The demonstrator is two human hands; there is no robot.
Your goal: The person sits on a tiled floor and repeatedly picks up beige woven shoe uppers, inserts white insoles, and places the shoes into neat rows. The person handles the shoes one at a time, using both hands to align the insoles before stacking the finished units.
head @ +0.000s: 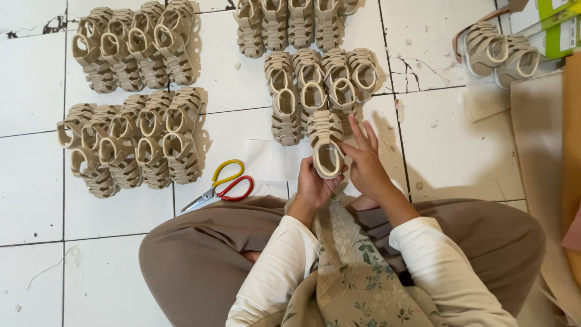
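Observation:
I sit on a white tiled floor with my legs folded. My left hand (313, 184) grips a small beige strappy sandal (327, 144) by its heel end, toe pointing away from me. My right hand (365, 162) is at the sandal's right side, thumb touching the heel opening and the other fingers spread apart. The sandal hovers just in front of a cluster of matching beige sandals (315, 85) laid on the floor.
More groups of beige sandals (136, 45) (130, 142) lie at the left, another row (287, 23) at the top. A pair of sandals (501, 51) rests near green-and-white boxes (560, 27) at the top right. Scissors with red and yellow handles (225, 184) lie by my left knee.

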